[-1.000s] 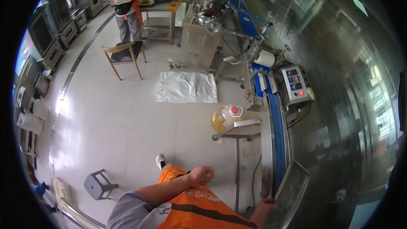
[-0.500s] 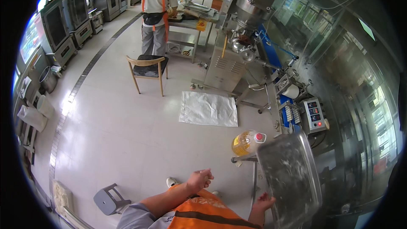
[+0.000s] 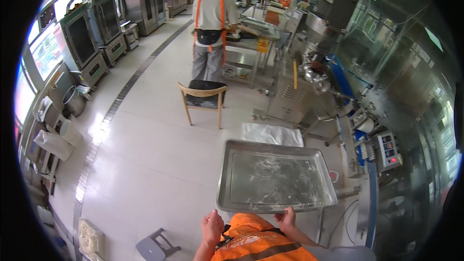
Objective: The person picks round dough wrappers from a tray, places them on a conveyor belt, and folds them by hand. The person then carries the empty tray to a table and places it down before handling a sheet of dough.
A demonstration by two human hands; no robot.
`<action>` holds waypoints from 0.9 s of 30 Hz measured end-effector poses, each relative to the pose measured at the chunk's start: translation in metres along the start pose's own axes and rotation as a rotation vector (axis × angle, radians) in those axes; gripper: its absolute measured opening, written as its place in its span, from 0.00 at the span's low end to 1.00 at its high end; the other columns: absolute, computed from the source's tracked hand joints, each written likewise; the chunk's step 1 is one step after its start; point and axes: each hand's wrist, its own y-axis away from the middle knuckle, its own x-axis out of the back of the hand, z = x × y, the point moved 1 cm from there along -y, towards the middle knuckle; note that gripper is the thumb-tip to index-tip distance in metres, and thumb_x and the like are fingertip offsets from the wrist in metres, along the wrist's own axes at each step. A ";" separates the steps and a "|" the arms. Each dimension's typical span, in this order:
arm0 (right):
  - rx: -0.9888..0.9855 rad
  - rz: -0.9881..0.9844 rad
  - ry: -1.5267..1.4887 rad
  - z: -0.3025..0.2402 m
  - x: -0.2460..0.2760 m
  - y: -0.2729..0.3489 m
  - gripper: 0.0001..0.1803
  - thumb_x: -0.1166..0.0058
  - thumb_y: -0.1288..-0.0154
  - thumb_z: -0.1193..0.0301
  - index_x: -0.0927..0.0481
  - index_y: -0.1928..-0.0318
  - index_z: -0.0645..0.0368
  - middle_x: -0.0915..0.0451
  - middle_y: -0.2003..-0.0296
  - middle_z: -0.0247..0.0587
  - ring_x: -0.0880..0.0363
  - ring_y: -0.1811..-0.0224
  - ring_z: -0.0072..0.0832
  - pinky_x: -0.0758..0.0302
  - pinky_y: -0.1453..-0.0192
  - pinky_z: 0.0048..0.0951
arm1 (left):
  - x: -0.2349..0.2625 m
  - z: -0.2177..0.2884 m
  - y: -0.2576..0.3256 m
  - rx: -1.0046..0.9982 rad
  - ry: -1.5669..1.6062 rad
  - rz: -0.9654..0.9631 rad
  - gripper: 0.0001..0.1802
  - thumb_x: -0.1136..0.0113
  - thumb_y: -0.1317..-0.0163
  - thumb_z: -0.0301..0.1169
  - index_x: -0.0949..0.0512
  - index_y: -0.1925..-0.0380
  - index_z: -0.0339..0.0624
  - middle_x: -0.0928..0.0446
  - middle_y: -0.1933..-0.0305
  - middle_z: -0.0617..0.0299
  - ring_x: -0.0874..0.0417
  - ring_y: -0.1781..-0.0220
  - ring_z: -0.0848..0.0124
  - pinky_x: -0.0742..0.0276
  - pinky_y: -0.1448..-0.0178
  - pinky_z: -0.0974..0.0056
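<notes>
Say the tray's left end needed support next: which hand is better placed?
Probably the left. The left hand is curled, with nothing visible in it, close to the near left corner of the tray. The right hand grips the near edge farther right; moving it could lose that hold.

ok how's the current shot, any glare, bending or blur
Head view, left: bright glare on the floor along the drain strip, which bows with the fisheye; head view, corners: black; head view, right: dim, with streaky bright patches; head view, lower middle: the tray is sharp enough to show pale smears.
</notes>
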 end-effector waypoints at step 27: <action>-0.533 -0.987 0.909 0.138 -0.675 -0.212 0.18 0.54 0.43 0.56 0.21 0.72 0.58 0.20 0.75 0.42 0.22 0.75 0.37 0.28 0.69 0.36 | 0.205 0.358 -0.211 -0.230 -0.615 0.978 0.24 0.44 0.31 0.53 0.18 0.66 0.41 0.18 0.70 0.47 0.18 0.64 0.46 0.25 0.62 0.51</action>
